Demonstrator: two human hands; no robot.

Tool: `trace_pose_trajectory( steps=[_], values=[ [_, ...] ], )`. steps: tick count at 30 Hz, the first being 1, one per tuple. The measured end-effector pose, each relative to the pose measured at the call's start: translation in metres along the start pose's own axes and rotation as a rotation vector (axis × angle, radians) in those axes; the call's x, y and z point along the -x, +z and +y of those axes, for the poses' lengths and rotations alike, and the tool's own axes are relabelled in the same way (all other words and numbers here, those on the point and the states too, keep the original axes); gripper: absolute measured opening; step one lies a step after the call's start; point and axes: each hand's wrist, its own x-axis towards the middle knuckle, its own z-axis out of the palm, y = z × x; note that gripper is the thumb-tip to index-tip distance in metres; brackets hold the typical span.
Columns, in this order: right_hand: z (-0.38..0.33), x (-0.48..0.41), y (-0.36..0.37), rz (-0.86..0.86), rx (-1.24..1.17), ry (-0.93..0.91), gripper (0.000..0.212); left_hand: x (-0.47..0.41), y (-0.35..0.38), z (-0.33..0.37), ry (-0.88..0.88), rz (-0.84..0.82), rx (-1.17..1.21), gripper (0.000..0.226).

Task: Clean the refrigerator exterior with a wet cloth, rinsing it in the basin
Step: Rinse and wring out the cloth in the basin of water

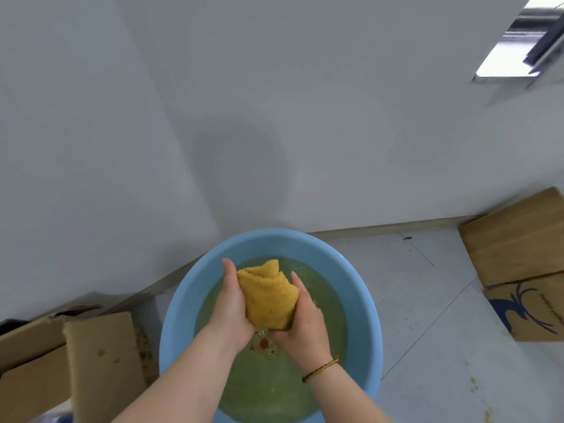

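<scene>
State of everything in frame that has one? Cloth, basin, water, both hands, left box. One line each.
Orange-yellow terry cloth: wet, bunched, squeezed above the water, dripping.
Round light-blue plastic basin: upright on the floor, holding water.
Water: greenish, cloudy, rippled.
Left hand: grips the cloth's left side.
Right hand: grips the cloth's right side.
Brown cardboard box, left: flaps open, stained.

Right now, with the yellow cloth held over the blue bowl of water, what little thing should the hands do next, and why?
Probably squeeze it once more. The left hand and right hand grip the bunched yellow cloth just above the greenish water in the blue basin, and water seems to run from its lower end, so it looks too wet for wiping.
</scene>
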Motion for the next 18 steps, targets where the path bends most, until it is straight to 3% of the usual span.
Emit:
trace_pose_trajectory(
  steps=[5,7,8,10,13,15,18],
  values=[
    [0.018,-0.012,-0.003,0.358,0.520,-0.389,0.045,-0.002,-0.010,0.010,-0.236,-0.145,-0.174,0.038],
    [0.020,-0.019,-0.008,0.451,0.631,-0.522,0.027,0.000,-0.015,0.012,-0.368,-0.294,-0.273,0.010],
    [0.019,-0.021,-0.011,0.435,0.667,-0.561,0.027,0.001,-0.018,0.011,-0.428,-0.368,-0.342,0.020],
    [0.017,-0.025,-0.013,0.314,0.748,-0.629,0.050,-0.005,-0.025,0.007,-0.526,-0.477,-0.547,0.047],
    [0.017,-0.031,-0.011,0.115,0.864,-0.632,0.078,-0.009,-0.022,0.004,-0.515,-0.488,-1.000,0.043],
    [0.011,-0.031,-0.014,0.018,0.962,-0.618,0.067,-0.013,-0.017,0.003,-0.438,-0.457,-1.337,0.044],
    [-0.001,-0.032,-0.019,-0.320,0.967,-0.444,0.035,-0.016,-0.010,-0.005,-0.219,-0.379,-1.787,0.056]
  ],
)
